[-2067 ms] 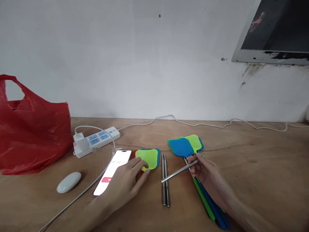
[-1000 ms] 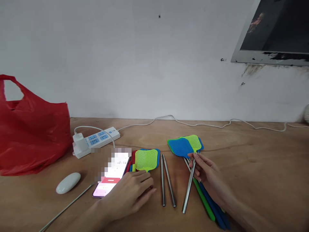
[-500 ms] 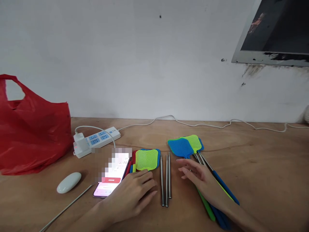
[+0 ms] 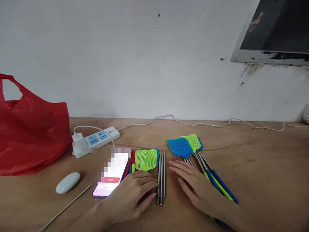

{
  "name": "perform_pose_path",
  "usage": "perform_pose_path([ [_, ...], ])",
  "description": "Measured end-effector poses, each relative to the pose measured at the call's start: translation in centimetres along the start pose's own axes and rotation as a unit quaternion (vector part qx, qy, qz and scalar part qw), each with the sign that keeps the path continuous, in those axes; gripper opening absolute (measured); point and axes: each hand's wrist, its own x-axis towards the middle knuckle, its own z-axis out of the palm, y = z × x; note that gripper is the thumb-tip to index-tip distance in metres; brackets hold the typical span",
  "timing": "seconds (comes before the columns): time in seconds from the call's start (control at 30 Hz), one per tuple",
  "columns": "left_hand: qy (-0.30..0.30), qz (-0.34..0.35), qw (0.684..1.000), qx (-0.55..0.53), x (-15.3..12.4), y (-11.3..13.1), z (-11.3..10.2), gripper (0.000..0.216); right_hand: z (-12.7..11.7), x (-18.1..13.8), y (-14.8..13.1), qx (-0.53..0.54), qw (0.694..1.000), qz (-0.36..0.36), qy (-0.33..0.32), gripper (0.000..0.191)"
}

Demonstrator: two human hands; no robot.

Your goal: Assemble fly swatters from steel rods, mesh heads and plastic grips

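My left hand lies low over the table, fingers loosely bent and thumb apart, its fingertips beside three silver metal rods. Just beyond it rest stacked fly swatter heads, yellow-green on top with blue and red beneath, and coloured handles partly under the hand. My right hand is open, fingers stretched toward the rods with a small gap between. Under and behind it lie assembled fly swatters with blue and green heads, metal shafts and blue and green grips, partly hidden by the forearm.
A lit phone lies left of my left hand. Farther left are a white mouse-shaped object, a cable, a power strip and a red plastic bag. A white cord runs along the wall.
The three rods have come closer together and shifted slightly left. My right hand has turned palm-down, moved a little left, and its fingers have straightened. My left hand has barely moved.
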Motion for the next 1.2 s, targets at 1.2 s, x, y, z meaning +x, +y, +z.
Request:
perform_pose_path([
  [1.2,-0.033,-0.002,0.999,0.019,0.0,0.4,0.1,0.046,0.8,0.1,-1.8,-0.116,0.99,-0.036,-0.072,0.074],
])
